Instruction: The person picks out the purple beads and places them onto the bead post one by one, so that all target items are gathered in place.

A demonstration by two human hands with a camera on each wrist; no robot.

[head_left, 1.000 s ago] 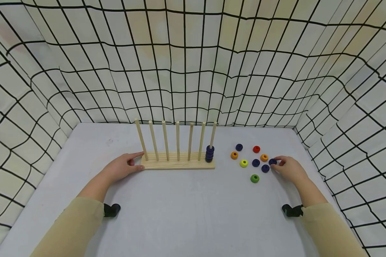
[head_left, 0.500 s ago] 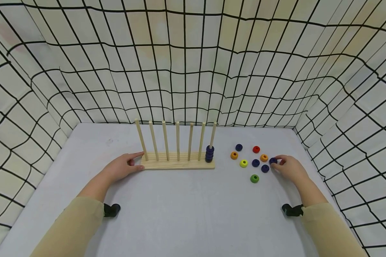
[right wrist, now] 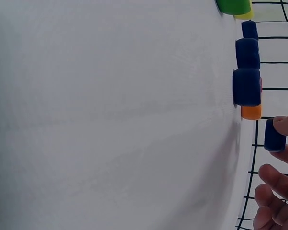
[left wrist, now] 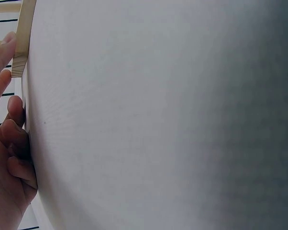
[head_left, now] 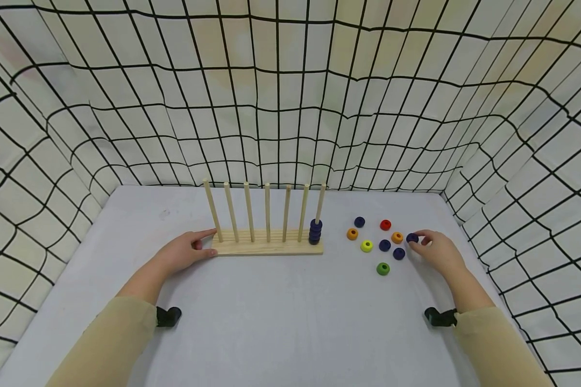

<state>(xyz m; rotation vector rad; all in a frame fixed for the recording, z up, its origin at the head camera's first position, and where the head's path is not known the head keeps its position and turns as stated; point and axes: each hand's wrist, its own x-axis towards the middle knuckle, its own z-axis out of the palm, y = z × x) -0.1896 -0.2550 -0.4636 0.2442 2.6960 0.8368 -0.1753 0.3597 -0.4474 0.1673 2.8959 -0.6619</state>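
A wooden peg rack (head_left: pixel 268 249) with several upright pegs stands mid-table in the head view. Dark blue beads (head_left: pixel 315 232) are stacked on its rightmost peg; the other pegs are bare. My left hand (head_left: pixel 180 252) grips the left end of the base, thumb in front and index finger at the back; the left wrist view shows that end (left wrist: pixel 20 62) too. My right hand (head_left: pixel 439 255) pinches a dark blue bead (head_left: pixel 412 238) between thumb and index finger. In the right wrist view this bead (right wrist: pixel 275 136) appears lifted just off the table.
Loose beads lie right of the rack: several dark blue ones (head_left: pixel 399 253), two orange ones (head_left: pixel 352 234), a red one (head_left: pixel 385 225), a yellow one (head_left: pixel 366 245) and a green one (head_left: pixel 383 269). Black netting (head_left: pixel 278 107) over white walls closes in the white table (head_left: pixel 290 322).
The dark blue bead in my right fingers has shifted slightly up and away from the nearby dark blue bead. My left hand and the rack have not moved.
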